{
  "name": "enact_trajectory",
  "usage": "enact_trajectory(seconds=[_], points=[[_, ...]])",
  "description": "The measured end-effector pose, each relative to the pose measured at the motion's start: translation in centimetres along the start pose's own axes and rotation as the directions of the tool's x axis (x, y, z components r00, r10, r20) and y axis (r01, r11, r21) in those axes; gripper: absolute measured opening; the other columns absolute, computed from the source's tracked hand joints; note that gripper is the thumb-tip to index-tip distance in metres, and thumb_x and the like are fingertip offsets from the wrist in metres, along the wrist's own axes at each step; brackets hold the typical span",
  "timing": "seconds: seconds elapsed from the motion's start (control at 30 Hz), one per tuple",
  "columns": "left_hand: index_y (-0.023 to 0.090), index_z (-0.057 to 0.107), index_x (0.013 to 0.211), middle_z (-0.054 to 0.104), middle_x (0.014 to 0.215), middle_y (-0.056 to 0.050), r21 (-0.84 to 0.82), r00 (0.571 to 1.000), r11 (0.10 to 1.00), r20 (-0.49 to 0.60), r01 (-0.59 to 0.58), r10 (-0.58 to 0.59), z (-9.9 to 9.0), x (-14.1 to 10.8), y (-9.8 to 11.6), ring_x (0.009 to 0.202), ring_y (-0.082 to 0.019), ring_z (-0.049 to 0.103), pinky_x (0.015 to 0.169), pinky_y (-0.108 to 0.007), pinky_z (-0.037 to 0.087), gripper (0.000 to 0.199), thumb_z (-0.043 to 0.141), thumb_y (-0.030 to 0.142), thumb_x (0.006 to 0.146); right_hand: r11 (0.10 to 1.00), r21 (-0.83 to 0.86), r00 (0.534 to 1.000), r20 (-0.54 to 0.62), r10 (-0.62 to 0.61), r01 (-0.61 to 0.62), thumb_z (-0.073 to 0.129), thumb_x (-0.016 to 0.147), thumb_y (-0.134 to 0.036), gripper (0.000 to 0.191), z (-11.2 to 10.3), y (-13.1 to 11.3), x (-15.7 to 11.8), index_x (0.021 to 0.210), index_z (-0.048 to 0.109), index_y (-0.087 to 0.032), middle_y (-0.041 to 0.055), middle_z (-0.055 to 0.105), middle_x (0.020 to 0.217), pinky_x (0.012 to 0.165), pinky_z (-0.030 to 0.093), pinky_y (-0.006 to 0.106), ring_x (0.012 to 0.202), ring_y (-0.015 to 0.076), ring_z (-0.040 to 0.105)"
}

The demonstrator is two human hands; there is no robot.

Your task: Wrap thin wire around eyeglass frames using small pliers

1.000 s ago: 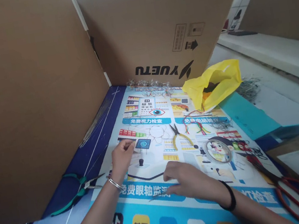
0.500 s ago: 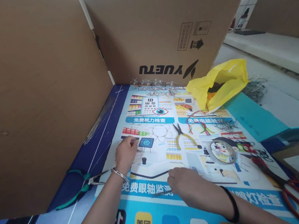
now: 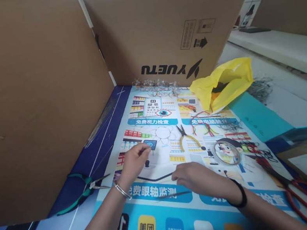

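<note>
My left hand (image 3: 137, 159) is closed in a pinch over the printed poster (image 3: 161, 161); what its fingertips hold, if anything, is too small to make out. Just beyond it lies a thin wire bent into a flower-like outline (image 3: 163, 134). With fingers loosely bent and apart, my right hand (image 3: 192, 175) hovers to the right and appears to hold nothing. Below its fingertips a slim dark tool, perhaps tweezers (image 3: 175, 195), rests on the poster. Yellow-handled pliers (image 3: 187, 138) lie with their jaws apart beyond both hands.
Green-handled pliers (image 3: 81, 193) lie at left, red-handled scissors (image 3: 293, 181) at right. A yellow bag (image 3: 224, 80), coloured wires (image 3: 209, 129) and a magnifying lens (image 3: 228, 152) sit on the right side. Cardboard panels (image 3: 177, 11) stand behind and left; clear pieces (image 3: 157, 86) line the back.
My right hand has let go of the slim dark tool, which now lies on the poster, and has lifted slightly away. My left hand has shifted right, still pinched.
</note>
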State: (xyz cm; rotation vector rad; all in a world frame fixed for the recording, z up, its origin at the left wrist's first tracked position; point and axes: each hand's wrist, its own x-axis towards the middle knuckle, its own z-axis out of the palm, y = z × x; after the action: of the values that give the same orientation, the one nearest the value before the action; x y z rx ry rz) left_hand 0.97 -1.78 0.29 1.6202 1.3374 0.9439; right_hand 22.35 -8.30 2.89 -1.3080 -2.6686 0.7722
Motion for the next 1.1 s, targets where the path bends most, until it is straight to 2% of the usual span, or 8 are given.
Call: enact_trajectory(seconds=[0.07,0.17,0.3,0.43,0.6,0.77,0.9,1.1], points=[[0.022,0.069,0.078,0.067,0.074,-0.001,-0.001,0.976,0.994,0.189,-0.106,0.104,0.6,-0.8,0.9,0.070,-0.017,0.060,0.064,-0.025,0.043,0.017,0.054,0.029,0.078,1.000,0.017,1.000,-0.022,-0.022,0.022,0.040,0.089,-0.019,0.026,-0.2,0.6,0.1,0.089,0.066,-0.020,0.0046,0.066,0.087,0.072,0.038,0.025,0.084,0.0160,0.058],[0.027,0.071,0.083,0.070,0.078,-0.001,-0.004,0.868,0.965,0.437,-0.262,0.237,1.1,-1.8,2.0,0.073,-0.018,0.061,0.066,-0.026,0.044,0.018,0.054,0.026,0.080,1.000,-0.011,0.995,-0.101,0.012,-0.013,0.040,0.090,-0.021,0.026,-0.1,1.4,0.1,0.088,0.065,-0.020,0.0041,0.065,0.083,0.070,0.038,0.025,0.080,0.0158,0.057],[0.027,0.069,0.092,0.070,0.087,-0.002,0.158,0.796,0.911,0.557,-0.381,0.236,1.6,-2.5,2.6,0.080,-0.020,0.061,0.072,-0.030,0.042,0.022,0.053,0.018,0.080,0.999,-0.009,0.985,-0.168,0.037,-0.039,0.038,0.090,-0.020,0.026,0.2,1.8,0.2,0.088,0.064,-0.018,0.0051,0.064,0.083,0.069,0.037,0.025,0.078,0.0152,0.056],[0.022,0.066,0.094,0.066,0.089,-0.005,0.366,0.754,0.748,0.603,-0.553,0.262,2.1,-2.9,2.7,0.082,-0.020,0.056,0.072,-0.031,0.041,0.026,0.044,0.012,0.086,0.993,-0.101,0.986,-0.161,0.037,-0.054,0.039,0.089,-0.016,0.025,0.3,1.5,0.3,0.082,0.063,-0.018,0.0044,0.062,0.080,0.068,0.036,0.025,0.077,0.0151,0.055],[0.018,0.062,0.079,0.058,0.076,-0.005,0.549,0.750,0.537,0.597,-0.641,0.284,2.7,-3.6,3.0,0.077,-0.021,0.049,0.069,-0.033,0.039,0.016,0.049,0.011,0.085,0.947,-0.303,0.985,-0.162,0.056,-0.103,0.045,0.085,-0.010,0.020,0.1,0.1,0.1,0.094,0.060,-0.020,0.0024,0.059,0.076,0.060,0.033,0.027,0.068,0.0152,0.052],[0.016,0.057,0.072,0.055,0.075,-0.004,0.621,0.750,0.428,0.594,-0.657,0.291,3.6,-4.1,3.0,0.077,-0.023,0.048,0.066,-0.036,0.040,0.012,0.053,0.009,0.081,0.898,-0.425,0.988,-0.143,0.060,-0.116,0.048,0.083,-0.006,0.015,0.9,-1.0,0.2,0.076,0.057,-0.015,0.0065,0.058,0.077,0.060,0.034,0.030,0.071,0.0183,0.052],[0.016,0.056,0.073,0.055,0.077,-0.005,0.637,0.750,0.400,0.599,-0.659,0.282,3.8,-4.2,3.1,0.078,-0.023,0.048,0.066,-0.036,0.041,0.011,0.053,0.008,0.081,0.863,-0.479,0.980,-0.180,0.083,-0.161,0.051,0.082,-0.006,0.012,1.4,-1.5,0.4,0.077,0.055,-0.016,0.0073,0.058,0.077,0.058,0.036,0.031,0.072,0.0209,0.052],[0.015,0.058,0.080,0.056,0.083,-0.005,0.647,0.778,0.439,0.570,-0.623,0.264,3.8,-4.1,2.9,0.080,-0.022,0.049,0.069,-0.034,0.045,0.013,0.052,0.004,0.080,0.861,-0.458,0.968,-0.209,0.137,-0.221,0.052,0.081,-0.007,0.010,1.4,-1.7,0.7,0.084,0.057,-0.015,0.0078,0.058,0.082,0.059,0.039,0.032,0.076,0.0225,0.053]])
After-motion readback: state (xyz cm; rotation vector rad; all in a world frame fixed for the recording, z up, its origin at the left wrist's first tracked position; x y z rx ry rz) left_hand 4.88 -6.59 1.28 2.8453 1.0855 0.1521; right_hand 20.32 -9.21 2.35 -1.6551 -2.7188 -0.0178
